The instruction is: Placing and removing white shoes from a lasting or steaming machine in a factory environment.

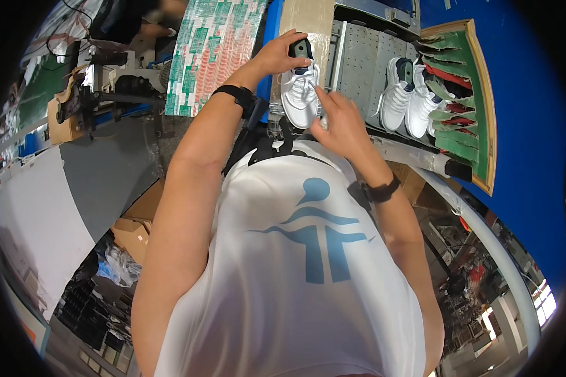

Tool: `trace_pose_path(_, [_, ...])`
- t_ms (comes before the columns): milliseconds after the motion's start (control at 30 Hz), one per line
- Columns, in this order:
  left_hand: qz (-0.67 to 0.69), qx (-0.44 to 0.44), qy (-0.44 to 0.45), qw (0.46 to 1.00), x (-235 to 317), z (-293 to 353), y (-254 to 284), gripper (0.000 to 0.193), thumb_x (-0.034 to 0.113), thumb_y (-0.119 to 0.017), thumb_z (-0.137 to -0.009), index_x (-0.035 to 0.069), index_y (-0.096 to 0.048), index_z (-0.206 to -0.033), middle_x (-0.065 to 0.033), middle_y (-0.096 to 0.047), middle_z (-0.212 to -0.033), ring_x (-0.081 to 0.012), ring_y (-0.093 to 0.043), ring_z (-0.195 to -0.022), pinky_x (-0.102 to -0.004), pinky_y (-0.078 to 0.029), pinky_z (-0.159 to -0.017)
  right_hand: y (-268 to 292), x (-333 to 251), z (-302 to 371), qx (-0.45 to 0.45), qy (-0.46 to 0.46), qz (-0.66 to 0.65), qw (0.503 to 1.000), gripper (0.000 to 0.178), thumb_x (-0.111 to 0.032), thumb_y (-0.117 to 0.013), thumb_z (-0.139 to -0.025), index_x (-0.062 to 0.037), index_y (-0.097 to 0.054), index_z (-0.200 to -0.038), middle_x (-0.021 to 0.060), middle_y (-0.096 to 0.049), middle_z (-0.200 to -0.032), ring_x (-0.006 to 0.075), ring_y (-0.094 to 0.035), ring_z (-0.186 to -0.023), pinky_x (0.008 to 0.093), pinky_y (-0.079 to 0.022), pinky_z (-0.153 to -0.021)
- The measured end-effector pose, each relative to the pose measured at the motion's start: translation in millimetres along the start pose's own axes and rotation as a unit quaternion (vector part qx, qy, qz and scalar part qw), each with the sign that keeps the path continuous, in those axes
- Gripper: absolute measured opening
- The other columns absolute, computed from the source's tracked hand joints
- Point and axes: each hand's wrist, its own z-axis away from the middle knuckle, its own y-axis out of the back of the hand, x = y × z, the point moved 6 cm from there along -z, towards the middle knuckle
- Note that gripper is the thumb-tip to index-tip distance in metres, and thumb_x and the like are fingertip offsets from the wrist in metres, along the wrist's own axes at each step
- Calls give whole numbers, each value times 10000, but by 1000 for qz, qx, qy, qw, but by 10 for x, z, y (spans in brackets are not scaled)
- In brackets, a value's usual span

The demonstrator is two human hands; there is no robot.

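A white lace-up sneaker [300, 108] with a dark collar stands on the tan, tape-covered board, toe toward me. My left hand [282, 55] grips it at the heel and collar, thumb across the tongue and fingers behind the heel. From the right, my right hand [344, 124] reaches to the laces with its index finger extended against them. Its other fingers are curled, and a small pale thing shows between thumb and fingers, too small to name. White laces cross the front of the sneaker.
More white sneakers [396, 97] stand on a grey perforated metal conveyor [360, 60] to the right. Beyond them is a wood-framed panel with green and red strips [462, 100]. A stack printed in green and red [214, 56] lies left. Machinery [132, 78] stands further left.
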Motion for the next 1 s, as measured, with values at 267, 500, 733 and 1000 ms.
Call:
trace_pose_path(267, [-20,-2,-3,1000,220,33,19,836,411,-913,-838,141,-560,-1546,-137,-515,-1612,-329,-580,-1405,-390,-485,-1138,-509,234,-416,-31,21,38,999,639,-238,-687,-812,87,-638,-1360,259,-686,-1037,439,-675,-1004,508,-521,-920])
trace_pose_path(500, [-32,10,-2,999,32,60,48,916,472,-937,-781,179,-560,-1563,-229,-400,-1684,-409,-510,-1472,-426,-484,-1171,-182,186,64,-73,-40,-131,988,660,-215,-678,-824,101,-608,-1399,238,-646,-987,414,-652,-942,480,-537,-864])
trace_pose_path(733, [-7,4,7,1000,46,29,3,918,473,-934,-779,186,-560,-1567,-256,-380,-1687,-417,-506,-1475,-432,-482,-1166,-118,131,-79,-41,24,-36,998,658,-195,-673,-812,88,-606,-1402,222,-636,-1004,405,-646,-972,491,-507,-923])
trace_pose_path(1000, [-31,4,7,999,73,29,5,926,481,-939,-770,180,-565,-1561,-256,-374,-1690,-422,-507,-1472,-432,-473,-1177,-497,186,-285,-69,25,10,997,658,-239,-696,-804,93,-615,-1366,241,-662,-1003,424,-654,-964,517,-508,-898])
